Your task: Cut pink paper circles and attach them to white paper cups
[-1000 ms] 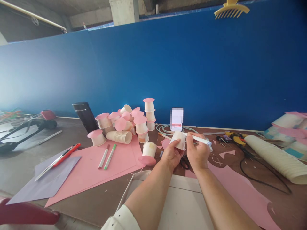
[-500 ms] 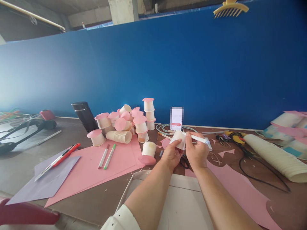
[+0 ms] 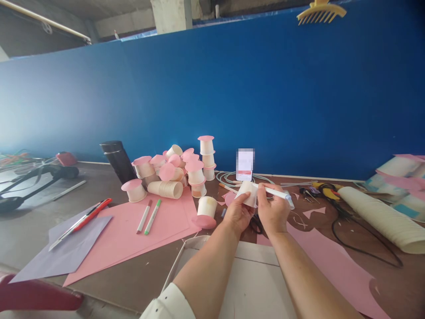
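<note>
My left hand (image 3: 239,214) is wrapped round a small white paper cup (image 3: 246,192), which lies tilted in its fingers. In my right hand (image 3: 274,211) is a white marker pen (image 3: 276,192), pinched close to its tip. The tip points at the side of the cup, though whether it touches cannot be told. A phone (image 3: 245,165) with a blurred screen stands just behind the cup. To the left of my hands, a paper cup (image 3: 207,206) rests on a pink paper disc (image 3: 203,222).
Paper cups with pink discs (image 3: 168,172) pile up at the back left beside a black bottle (image 3: 117,162). A utility knife (image 3: 83,221) and two pens lie on paper sheets. Far right, a long cup stack (image 3: 381,217) lies near a black cable (image 3: 361,246).
Very little differs. Both hands keep their hold on the cup and the marker in almost the same place, and the whole view has shifted very slightly.
</note>
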Tool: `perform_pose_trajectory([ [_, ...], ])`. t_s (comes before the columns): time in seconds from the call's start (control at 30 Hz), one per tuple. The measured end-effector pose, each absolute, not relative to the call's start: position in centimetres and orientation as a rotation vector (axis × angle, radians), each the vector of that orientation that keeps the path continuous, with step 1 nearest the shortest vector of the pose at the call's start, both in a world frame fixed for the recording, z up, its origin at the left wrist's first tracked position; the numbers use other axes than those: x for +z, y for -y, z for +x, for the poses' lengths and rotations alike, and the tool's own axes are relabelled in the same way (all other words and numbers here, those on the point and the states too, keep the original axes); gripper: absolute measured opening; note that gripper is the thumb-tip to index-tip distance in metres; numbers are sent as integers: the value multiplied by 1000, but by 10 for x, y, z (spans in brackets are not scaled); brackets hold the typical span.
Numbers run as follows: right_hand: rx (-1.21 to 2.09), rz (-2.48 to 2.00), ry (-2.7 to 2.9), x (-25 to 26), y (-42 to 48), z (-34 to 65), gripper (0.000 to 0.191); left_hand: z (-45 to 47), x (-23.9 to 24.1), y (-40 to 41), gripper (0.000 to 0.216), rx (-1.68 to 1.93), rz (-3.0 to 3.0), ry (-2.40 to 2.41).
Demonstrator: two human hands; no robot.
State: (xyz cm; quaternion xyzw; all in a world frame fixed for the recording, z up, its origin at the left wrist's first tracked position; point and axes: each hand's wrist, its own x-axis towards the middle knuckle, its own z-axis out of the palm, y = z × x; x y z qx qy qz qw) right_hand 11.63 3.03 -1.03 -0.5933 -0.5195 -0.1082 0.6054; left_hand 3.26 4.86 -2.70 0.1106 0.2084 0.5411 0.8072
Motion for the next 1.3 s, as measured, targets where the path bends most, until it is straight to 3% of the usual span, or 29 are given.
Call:
perform_pose_trajectory([
  [1.3,-248,-1382,1197,-8,-28,115,24,26,-28,-52,24,1146,171,-420],
])
